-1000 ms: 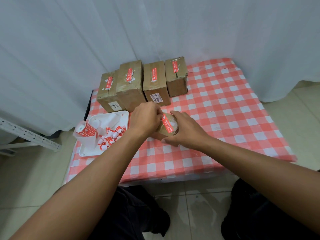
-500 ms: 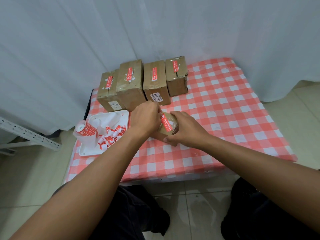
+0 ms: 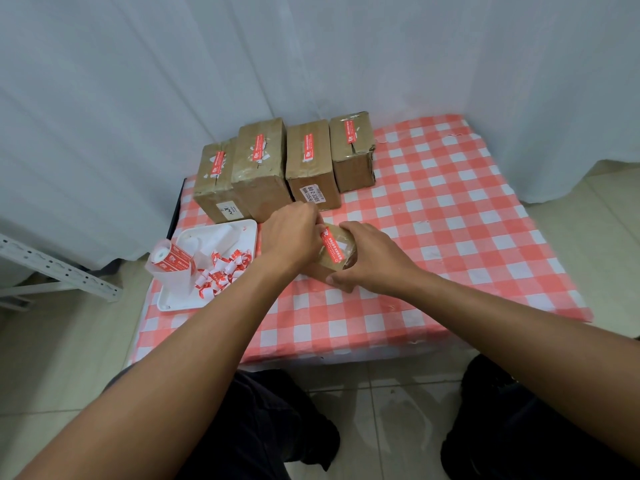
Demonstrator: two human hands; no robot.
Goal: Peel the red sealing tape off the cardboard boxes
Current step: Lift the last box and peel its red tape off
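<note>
Near the middle of the frame, on the checked cloth (image 3: 433, 209), my right hand (image 3: 375, 261) grips a small box (image 3: 337, 258) from its right side, fingers curled over its far edge and thumb at its near corner. My left hand (image 3: 291, 237) is at the box's left side with fingers curled at the upper end of the red tape (image 3: 333, 249), but I cannot see if they pinch it. Four more boxes (image 3: 308, 161) with red tape stand in a row above, and a white tray (image 3: 249, 237) with peeled pieces (image 3: 221, 271) and a tape roll (image 3: 171, 259) lies at the left.
</note>
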